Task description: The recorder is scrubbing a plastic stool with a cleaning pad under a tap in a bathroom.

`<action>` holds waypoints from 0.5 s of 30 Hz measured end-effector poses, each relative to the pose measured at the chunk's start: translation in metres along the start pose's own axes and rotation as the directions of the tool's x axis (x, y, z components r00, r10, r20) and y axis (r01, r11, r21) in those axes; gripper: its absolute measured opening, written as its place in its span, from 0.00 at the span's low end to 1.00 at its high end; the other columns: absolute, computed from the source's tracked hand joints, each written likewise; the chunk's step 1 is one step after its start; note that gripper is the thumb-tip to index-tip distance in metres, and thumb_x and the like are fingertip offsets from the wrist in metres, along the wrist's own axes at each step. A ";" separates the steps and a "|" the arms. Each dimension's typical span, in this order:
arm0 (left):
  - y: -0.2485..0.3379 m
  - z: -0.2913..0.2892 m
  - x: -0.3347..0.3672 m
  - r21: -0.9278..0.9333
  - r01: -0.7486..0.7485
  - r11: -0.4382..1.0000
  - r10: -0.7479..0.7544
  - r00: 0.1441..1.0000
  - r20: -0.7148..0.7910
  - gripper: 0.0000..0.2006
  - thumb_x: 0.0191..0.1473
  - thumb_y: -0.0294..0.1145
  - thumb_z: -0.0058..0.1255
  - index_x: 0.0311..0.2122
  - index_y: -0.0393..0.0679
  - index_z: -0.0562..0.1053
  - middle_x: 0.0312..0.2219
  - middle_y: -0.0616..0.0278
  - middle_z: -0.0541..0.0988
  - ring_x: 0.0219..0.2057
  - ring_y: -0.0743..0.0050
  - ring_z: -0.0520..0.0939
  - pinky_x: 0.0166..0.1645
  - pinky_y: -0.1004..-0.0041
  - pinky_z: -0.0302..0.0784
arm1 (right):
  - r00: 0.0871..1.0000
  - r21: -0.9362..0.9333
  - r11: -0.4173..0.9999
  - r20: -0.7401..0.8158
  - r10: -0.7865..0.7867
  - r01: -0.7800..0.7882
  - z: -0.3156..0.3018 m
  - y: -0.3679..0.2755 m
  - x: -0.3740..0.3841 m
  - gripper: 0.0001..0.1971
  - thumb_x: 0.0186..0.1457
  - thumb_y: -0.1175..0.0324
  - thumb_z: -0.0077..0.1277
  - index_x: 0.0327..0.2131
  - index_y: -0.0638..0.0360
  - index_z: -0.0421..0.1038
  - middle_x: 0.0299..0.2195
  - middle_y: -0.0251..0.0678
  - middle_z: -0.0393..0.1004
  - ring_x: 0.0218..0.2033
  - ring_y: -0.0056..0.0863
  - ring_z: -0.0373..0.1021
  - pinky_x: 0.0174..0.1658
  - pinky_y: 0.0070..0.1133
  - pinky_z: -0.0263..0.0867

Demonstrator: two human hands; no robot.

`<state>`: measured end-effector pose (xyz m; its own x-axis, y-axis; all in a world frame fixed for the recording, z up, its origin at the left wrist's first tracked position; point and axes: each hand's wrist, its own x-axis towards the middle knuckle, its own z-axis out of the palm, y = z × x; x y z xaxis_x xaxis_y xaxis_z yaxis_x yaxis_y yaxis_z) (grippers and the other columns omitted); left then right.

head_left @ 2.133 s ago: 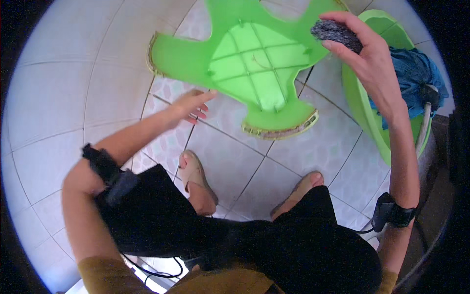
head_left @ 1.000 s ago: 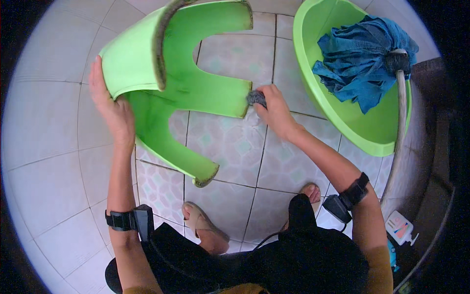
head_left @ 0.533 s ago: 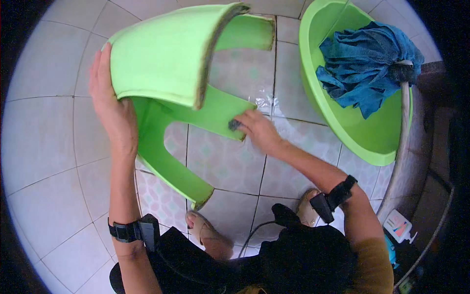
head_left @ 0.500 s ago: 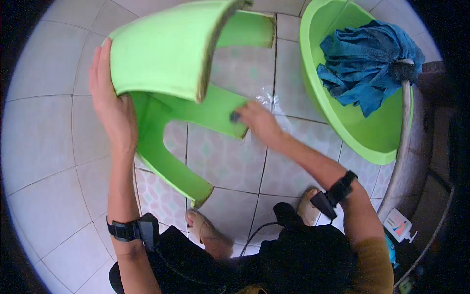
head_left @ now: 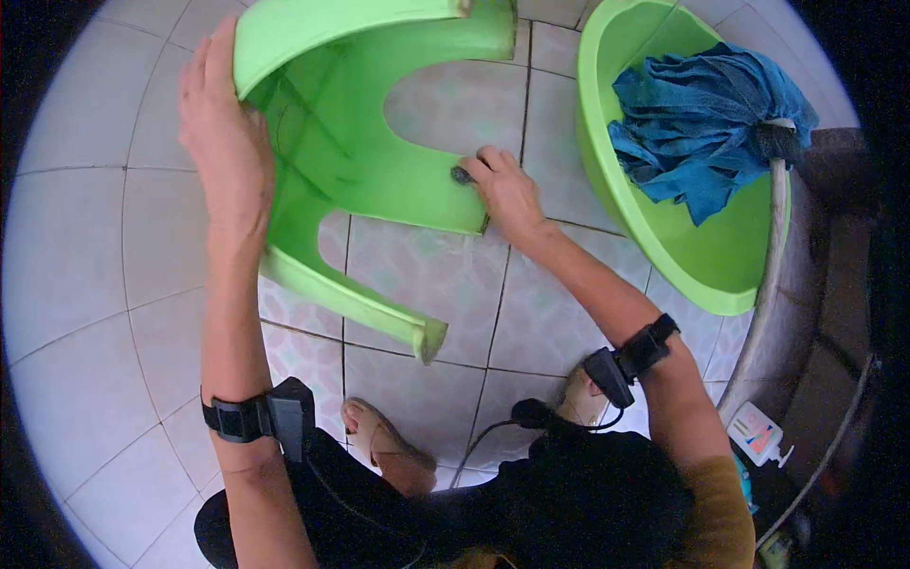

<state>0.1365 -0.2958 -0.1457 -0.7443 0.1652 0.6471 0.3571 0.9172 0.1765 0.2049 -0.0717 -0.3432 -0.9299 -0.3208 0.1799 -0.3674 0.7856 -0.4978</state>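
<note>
Left hand (head_left: 227,142) clamps its fingers on the stool (head_left: 351,128), bright green, tipped over, brownish at the leg ends, stretching right of that grip! Right hand (head_left: 509,194) pinches the dark scourer (head_left: 462,175) against 1 leg (head_left: 417,194).

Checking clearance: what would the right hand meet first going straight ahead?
Probably the green stool leg, just past the dark scrubbing pad the right hand holds; depth is unclear, they may be touching.

The right hand (head_left: 510,197) hides most of the scrubber (head_left: 462,175); the top edge crops stool (head_left: 417,185) and tub (head_left: 716,256); a blue item (head_left: 744,484) is partly hidden.
</note>
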 end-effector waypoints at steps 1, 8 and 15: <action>0.000 0.002 -0.001 0.001 -0.005 1.000 0.005 1.000 -0.003 0.30 0.38 0.09 0.38 0.51 0.42 0.65 0.47 0.47 0.69 0.52 0.46 0.66 0.56 0.59 0.61 | 0.996 0.109 0.990 0.005 0.094 -0.094 0.011 -0.003 -0.006 0.14 0.46 0.73 0.51 0.40 0.58 0.66 0.34 0.41 0.66 0.39 0.42 0.65 0.39 0.31 0.63; 0.005 0.012 -0.006 -0.075 -0.045 0.996 0.040 0.997 -0.066 0.31 0.38 0.09 0.38 0.52 0.41 0.64 0.49 0.46 0.68 0.53 0.46 0.65 0.58 0.60 0.58 | 0.964 0.203 0.947 0.142 0.223 -0.249 -0.004 -0.003 -0.013 0.15 0.49 0.63 0.50 0.39 0.58 0.67 0.39 0.42 0.67 0.42 0.43 0.65 0.42 0.32 0.65; 0.001 -0.003 -0.003 0.008 -0.032 0.999 0.032 0.998 -0.048 0.32 0.38 0.08 0.37 0.54 0.41 0.62 0.51 0.46 0.66 0.55 0.49 0.63 0.58 0.61 0.56 | 0.998 0.293 0.954 -0.008 0.060 -0.055 -0.154 -0.069 0.001 0.14 0.52 0.64 0.45 0.40 0.60 0.68 0.38 0.47 0.71 0.38 0.44 0.68 0.40 0.32 0.66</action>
<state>0.1406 -0.2960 -0.1455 -0.7046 0.1770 0.6872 0.3759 0.9145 0.1499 0.2260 -0.0445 -0.1778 -0.9504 -0.2692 0.1561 -0.2940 0.6123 -0.7340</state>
